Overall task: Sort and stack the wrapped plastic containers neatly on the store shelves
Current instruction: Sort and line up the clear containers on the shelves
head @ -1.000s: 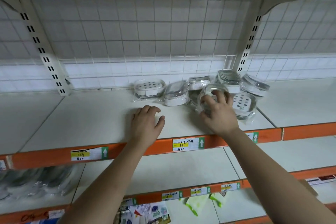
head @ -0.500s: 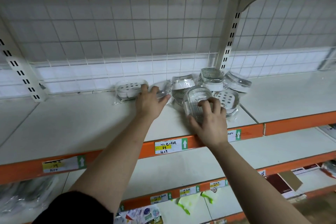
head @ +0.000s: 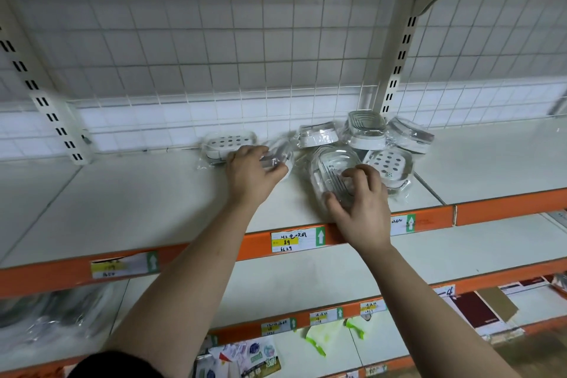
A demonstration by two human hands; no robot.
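Note:
Several wrapped clear-and-white plastic containers lie in a loose heap on the white shelf (head: 153, 209). My right hand (head: 359, 212) grips a clear ribbed container (head: 329, 167) at the front of the heap, tilted up toward me. My left hand (head: 253, 173) holds a wrapped container (head: 277, 152) whose body is mostly hidden by my fingers. Just left of it a container with a perforated white tray (head: 228, 143) lies flat by the back grid. Behind, more containers (head: 366, 129) are piled, one with a perforated tray (head: 389, 163) leaning at the right.
A wire grid back panel (head: 214, 55) closes the shelf behind. A slotted upright post (head: 395, 70) stands behind the heap, another (head: 40, 95) at far left. Orange shelf edges carry price labels (head: 293, 241). Lower shelves hold packaged goods (head: 254, 356) and dark booklets (head: 478, 310).
My left hand went from the bare shelf to the back and took hold of a wrapped container. My right hand pulled the ribbed container forward and tilted it up.

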